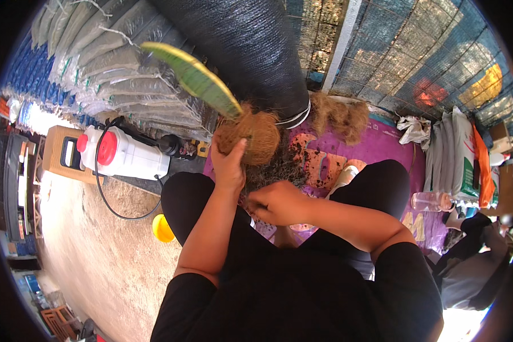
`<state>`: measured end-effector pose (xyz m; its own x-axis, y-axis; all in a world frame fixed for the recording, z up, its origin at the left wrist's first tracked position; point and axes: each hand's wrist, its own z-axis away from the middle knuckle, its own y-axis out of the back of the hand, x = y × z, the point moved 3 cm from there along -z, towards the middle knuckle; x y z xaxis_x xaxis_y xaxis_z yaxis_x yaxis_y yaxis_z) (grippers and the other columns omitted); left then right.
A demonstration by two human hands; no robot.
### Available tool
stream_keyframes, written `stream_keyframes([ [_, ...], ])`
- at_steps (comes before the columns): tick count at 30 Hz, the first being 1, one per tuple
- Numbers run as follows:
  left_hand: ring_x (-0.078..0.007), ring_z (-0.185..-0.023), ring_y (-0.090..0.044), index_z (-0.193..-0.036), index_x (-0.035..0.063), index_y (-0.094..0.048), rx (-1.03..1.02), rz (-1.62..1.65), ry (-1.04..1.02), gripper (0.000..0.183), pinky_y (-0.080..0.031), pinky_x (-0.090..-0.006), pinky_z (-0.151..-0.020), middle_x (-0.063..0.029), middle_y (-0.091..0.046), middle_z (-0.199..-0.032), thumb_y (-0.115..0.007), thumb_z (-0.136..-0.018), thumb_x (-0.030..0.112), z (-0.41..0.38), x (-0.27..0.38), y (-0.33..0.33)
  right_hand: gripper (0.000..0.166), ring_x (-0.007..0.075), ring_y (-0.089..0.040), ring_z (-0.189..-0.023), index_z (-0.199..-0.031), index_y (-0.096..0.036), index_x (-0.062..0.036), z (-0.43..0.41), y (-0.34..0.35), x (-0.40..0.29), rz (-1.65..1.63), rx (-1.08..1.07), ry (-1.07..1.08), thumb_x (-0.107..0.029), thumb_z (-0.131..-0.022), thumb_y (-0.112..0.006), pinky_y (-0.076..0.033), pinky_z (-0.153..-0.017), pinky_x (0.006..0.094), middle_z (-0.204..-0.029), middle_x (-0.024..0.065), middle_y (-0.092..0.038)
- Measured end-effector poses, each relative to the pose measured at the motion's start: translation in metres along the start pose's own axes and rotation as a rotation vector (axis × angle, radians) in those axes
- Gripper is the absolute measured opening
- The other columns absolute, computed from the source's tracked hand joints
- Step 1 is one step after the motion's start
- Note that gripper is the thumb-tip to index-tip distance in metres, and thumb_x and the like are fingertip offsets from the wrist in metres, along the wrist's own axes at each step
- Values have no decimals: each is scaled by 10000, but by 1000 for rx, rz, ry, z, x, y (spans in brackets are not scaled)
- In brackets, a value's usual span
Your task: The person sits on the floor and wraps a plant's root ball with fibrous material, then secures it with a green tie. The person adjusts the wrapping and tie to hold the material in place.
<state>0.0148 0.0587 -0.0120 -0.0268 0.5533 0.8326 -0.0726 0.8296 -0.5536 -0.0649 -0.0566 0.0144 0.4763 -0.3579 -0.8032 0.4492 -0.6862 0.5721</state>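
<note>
My left hand [227, 164] grips a ball of brown coconut fibre [258, 139], thumb on its near side. From the top of the ball a snake plant leaf [192, 79], green with yellow edges, slants up and to the left. Below the ball, my right hand [278, 203] is in front of my lap with its fingers curled; whether they pinch something thin is too blurred to tell. Dark, stringy matter [278, 169] and scattered soil lie under the hands on a purple printed sheet [380, 149]. More loose coconut fibre [342, 117] is heaped at the sheet's far side.
A large black roll [256, 55] stands just beyond the ball. To the left are a white sprayer tank [132, 151] with a black hose, a yellow cup [163, 228] and stacked plastic bags [124, 77]. At right are a clear bottle [429, 201], upright sacks [453, 154] and another person [474, 260].
</note>
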Motion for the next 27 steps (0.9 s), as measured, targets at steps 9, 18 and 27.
stream_keyframes([
  [9,-222,-1046,-536,-1192,19,-434,-220,38,204,504,-451,-377,-909,-109,-527,-1105,-652,-738,15,17,-8,-4,146,289,-622,-777,-908,-605,-3,-14,113,52,-54,455,-235,-106,-811,-567,-470,-686,347,-836,166,-630],
  [18,-290,-1124,-499,-1272,34,-407,-27,453,330,495,-441,-462,-932,-135,-490,-1234,-569,-832,192,7,6,-5,203,310,-625,-819,-981,-585,-8,-8,4,101,-169,381,-234,-72,-794,-536,-478,-731,394,-851,193,-632],
  [27,-236,-1041,-538,-1234,4,-403,-160,68,72,536,-462,-397,-904,-131,-515,-1157,-639,-753,-1,-5,13,13,165,343,-609,-762,-863,-605,-59,0,51,-7,121,-25,-183,-194,-777,-565,-482,-688,439,-794,156,-629],
])
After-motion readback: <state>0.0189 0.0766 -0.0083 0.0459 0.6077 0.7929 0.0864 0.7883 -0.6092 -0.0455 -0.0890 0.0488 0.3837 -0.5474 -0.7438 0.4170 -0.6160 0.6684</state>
